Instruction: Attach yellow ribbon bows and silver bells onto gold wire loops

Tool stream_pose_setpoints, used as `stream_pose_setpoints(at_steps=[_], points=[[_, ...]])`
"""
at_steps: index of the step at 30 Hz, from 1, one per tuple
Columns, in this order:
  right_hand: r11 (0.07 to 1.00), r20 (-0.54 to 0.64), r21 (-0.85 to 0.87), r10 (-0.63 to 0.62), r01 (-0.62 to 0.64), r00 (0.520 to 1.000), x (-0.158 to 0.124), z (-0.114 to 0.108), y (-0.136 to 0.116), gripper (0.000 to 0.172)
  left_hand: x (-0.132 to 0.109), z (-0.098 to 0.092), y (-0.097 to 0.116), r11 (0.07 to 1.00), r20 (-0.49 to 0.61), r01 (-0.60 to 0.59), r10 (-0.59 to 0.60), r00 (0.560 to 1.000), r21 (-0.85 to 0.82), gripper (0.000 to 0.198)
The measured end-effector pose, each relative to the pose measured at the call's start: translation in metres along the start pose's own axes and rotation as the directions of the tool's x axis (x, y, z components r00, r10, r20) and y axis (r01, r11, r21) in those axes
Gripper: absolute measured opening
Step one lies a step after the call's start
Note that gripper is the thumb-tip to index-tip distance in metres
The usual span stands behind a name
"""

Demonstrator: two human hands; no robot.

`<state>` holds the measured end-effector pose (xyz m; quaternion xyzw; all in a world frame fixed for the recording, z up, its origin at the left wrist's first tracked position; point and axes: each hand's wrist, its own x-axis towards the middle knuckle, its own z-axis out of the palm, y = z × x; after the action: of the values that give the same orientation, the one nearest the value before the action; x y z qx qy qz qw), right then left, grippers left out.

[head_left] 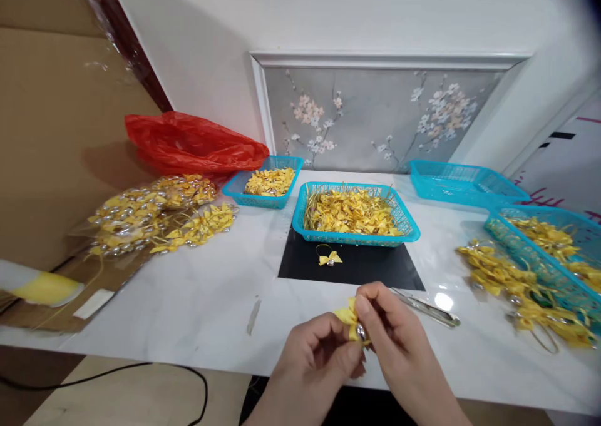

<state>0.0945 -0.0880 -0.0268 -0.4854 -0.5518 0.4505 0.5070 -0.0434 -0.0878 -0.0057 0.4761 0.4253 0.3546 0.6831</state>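
Yellow ribbon is being worked just above the front of the bench (188, 316): a beaded bow (347, 316) is held between both hands! By the fingers of the left hand (312, 354) it is pinched from the left and below, thumb beside the silver bead (360, 331); by the right hand (399, 332) its upper right part is clamped, thumb and forefinger closed on the ribbon.

And how far along? Bead and ribbon are already brought together, so this piece can be judged well advanced, though whether it is fully fastened cannot be told; the join is partly covered. One formed bow (323, 260) is laid on the black mat (385, 271), its cord looped behind. Many more are heaped in the middle basket (347, 239), but whether those are finished or waiting is not shown. Beaded bundles (126, 219) are stacked at far left, apparently completed.

Now the direction: one ribbon tip is pointed up and left, the bead is set toward the lower right, and the long axis, as far as visible, is slanted between them, its right end hidden by the fingers.
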Motion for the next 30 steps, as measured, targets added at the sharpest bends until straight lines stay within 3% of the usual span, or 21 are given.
stream_pose_setpoints(at_steps=[4, 13, 16, 22, 24, 27, 30], points=[[0.991, -0.007, -0.121, -0.053, 0.052, 0.999, 0.001, 0.003, 0.007, 0.027, 0.002, -0.001, -0.006, 1.0, -0.01, 0.026, -0.026, 1.0, 0.001, 0.029], [0.985, 0.162, -0.159, -0.039, 0.065, 0.986, 0.006, -0.011, -0.004, 0.026, 0.001, -0.021, -0.001, 0.986, 0.105, 0.099, -0.085, 0.991, -0.131, 0.025], [0.982, 0.176, -0.175, -0.043, 0.074, 0.984, 0.006, -0.012, -0.006, 0.025, 0.0, -0.022, 0.0, 0.993, 0.154, 0.04, -0.023, 0.988, -0.107, 0.033], [0.972, 0.179, -0.215, -0.053, 0.092, 0.982, 0.004, -0.006, -0.005, 0.025, 0.002, -0.009, -0.002, 0.986, -0.051, -0.095, 0.103, 0.993, 0.134, 0.038], [0.98, 0.123, -0.18, -0.063, 0.085, 0.99, 0.002, -0.003, -0.005, 0.026, 0.003, -0.004, -0.005, 0.993, -0.052, -0.095, 0.099, 0.994, 0.068, 0.037], [0.995, 0.048, -0.084, -0.055, 0.059, 0.997, -0.001, -0.001, -0.005, 0.027, 0.006, 0.002, -0.014, 0.98, -0.016, -0.029, 0.026, 1.0, -0.198, 0.035], [1.0, 0.055, -0.009, -0.014, 0.014, 0.998, 0.0, -0.001, -0.006, 0.027, 0.008, 0.004, -0.023, 0.923, 0.017, 0.053, -0.05, 0.999, -0.38, 0.039]])
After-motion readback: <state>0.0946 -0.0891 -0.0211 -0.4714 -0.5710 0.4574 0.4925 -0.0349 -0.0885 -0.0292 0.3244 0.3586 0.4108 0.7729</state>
